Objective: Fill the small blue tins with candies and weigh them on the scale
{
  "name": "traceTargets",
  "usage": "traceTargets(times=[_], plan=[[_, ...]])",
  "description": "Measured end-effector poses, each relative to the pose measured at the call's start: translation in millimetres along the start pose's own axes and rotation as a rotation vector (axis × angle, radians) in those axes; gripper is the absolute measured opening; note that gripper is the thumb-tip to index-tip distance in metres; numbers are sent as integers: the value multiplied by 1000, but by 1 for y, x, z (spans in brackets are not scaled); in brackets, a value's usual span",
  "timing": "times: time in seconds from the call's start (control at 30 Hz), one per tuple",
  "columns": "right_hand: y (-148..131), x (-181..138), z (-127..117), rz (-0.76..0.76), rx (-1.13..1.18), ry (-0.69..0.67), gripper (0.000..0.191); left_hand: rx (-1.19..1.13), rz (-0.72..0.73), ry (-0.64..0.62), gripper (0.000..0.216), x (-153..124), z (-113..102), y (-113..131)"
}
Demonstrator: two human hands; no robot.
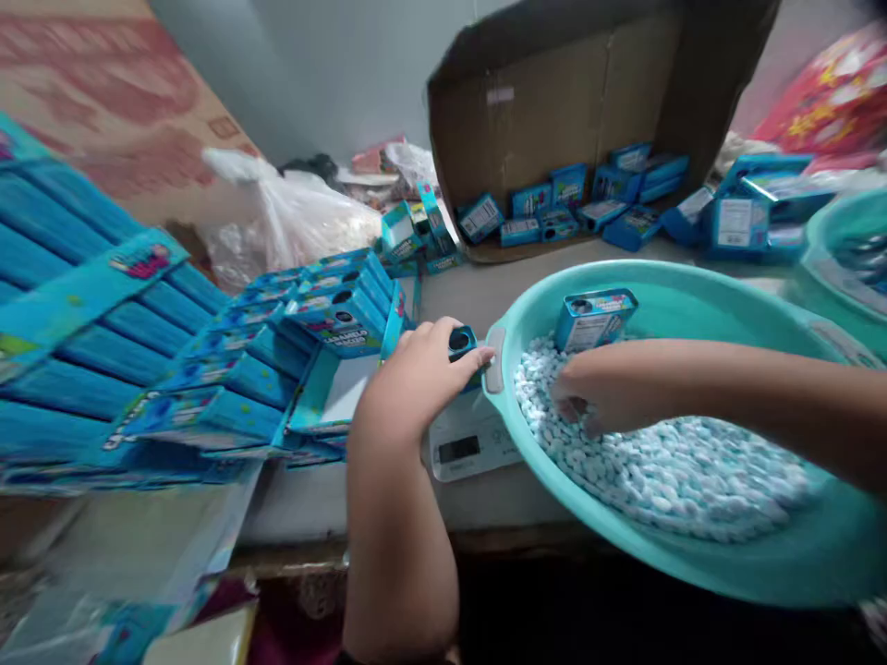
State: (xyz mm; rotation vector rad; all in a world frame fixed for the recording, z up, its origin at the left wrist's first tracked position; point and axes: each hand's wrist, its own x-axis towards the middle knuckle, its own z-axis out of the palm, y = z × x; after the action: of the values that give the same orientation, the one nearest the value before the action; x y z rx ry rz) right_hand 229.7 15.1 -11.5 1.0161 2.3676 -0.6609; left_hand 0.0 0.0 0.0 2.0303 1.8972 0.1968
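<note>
My left hand (pixel 422 374) is closed around a small blue candy box (pixel 461 340) with a dark round spot on its top. It is beside the grey handle of a turquoise tub (pixel 665 274), above a white digital scale (pixel 478 448). My right hand (pixel 596 388) reaches into the tub with its fingers curled down among small pale blue and white candies (pixel 679 471). What those fingers grip, if anything, is hidden. Just behind that hand, another blue box (pixel 594 319) stands in the candies, leaning on the tub's wall.
Left of my left hand is an open blue display carton (pixel 339 383) partly filled with boxes, near stacked full cartons (pixel 90 305). A brown cardboard box (pixel 540 120) on its side holds several blue boxes. A second turquoise tub (pixel 842 268) stands right.
</note>
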Motion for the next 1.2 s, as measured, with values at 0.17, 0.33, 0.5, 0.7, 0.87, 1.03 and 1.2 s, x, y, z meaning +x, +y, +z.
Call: traceTargets(times=[0.17,0.33,0.5,0.7,0.87,1.03,1.2], plan=[[6,-2,0,-11,46,5,23,-91,91,-70,37,-13,-12,-2],[5,-5,-4,-6,104,-17,31,-90,126,64,39,-45,-48,-8],[2,-13,-4,-54,69,51,26,111,226,244,44,-65,-117,-30],[3,-13,-2,-106,69,114,25,152,186,254,48,-48,-145,-54],[2,-19,-11,-161,100,268,18,85,208,269,44,-34,-128,-64],[18,-27,-30,-166,101,694,27,91,213,287,39,-29,-110,-86],[38,-32,-36,201,-75,705,39,70,196,630,37,-54,-83,-56]])
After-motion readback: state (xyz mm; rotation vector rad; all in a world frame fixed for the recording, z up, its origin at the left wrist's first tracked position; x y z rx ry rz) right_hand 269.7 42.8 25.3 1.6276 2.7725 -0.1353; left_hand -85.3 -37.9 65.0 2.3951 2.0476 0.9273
